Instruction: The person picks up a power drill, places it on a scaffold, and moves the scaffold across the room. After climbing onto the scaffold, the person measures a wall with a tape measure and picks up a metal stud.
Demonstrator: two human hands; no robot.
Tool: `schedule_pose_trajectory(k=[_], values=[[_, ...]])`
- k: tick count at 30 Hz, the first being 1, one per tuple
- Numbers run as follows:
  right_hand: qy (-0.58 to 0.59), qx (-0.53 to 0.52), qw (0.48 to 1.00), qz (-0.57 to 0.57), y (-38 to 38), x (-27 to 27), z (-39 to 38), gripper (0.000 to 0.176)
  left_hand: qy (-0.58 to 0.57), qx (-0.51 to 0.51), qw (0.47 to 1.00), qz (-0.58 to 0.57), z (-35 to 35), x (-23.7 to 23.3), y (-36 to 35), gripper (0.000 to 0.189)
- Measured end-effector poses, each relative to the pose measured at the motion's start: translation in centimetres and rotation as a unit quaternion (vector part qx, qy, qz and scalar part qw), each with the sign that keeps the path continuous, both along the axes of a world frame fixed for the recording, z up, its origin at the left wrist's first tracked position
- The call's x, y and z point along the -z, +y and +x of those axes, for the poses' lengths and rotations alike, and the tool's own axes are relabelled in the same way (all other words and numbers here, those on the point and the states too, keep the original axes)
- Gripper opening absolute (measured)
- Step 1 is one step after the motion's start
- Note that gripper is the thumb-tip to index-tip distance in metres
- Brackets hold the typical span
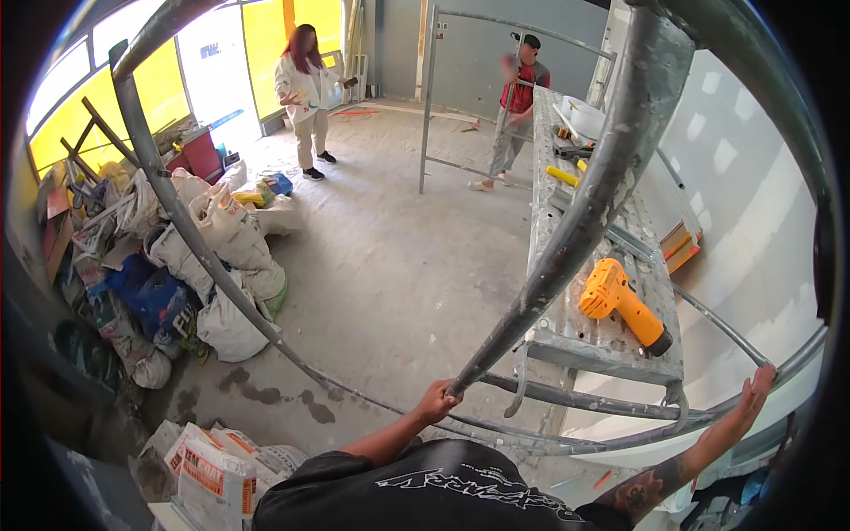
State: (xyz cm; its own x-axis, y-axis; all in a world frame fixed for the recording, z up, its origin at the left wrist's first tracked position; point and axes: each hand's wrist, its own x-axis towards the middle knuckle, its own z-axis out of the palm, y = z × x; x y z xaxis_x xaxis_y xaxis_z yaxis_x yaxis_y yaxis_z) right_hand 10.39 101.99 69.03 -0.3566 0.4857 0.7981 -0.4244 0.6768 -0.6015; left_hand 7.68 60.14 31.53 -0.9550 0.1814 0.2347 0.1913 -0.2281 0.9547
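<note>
- Scaffold tube (567, 239) is slanting up in front of the platform (575, 341), with the left hand (438, 403) clenching its lower end.
- Right hand (753, 394) is resting against the curved rail (620, 440), its fingers loose and not closed.
- Yellow drill (620, 301) is lying on the platform.

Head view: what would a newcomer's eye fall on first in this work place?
The yellow drill stands out most, lying on the metal scaffold platform at the right. Near the camera, the left hand grips a diagonal scaffold tube, and the right hand rests open on a rail. A pile of white sacks lies on the concrete floor at the left.
</note>
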Motion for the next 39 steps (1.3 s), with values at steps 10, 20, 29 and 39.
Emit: schedule_pose_trajectory(k=[10, 20, 29, 39], values=[[-0.05, -0.012, 0.999, 0.002, -1.2, 1.8, 0.4, 0.047, 0.022, 0.012, 1.0, -0.019, -0.5, -0.3, -0.5, 0.072], [-0.154, -0.119, 0.98, -0.045, -0.9, 6.1, -0.6, 0.049, 0.019, -0.011, 0.999, -0.027, 0.0, -0.8, -0.2, 0.073], [-0.217, 0.06, 0.968, 0.107, -3.8, 10.1, -3.5, 0.042, 0.062, -0.051, 0.996, -0.024, -0.6, 1.2, 0.3, 0.076], [-0.085, 0.099, 0.972, 0.197, -2.6, 11.1, -3.4, 0.033, 0.027, -0.023, 0.998, 0.05, -0.6, 2.0, 0.6, 0.078]])
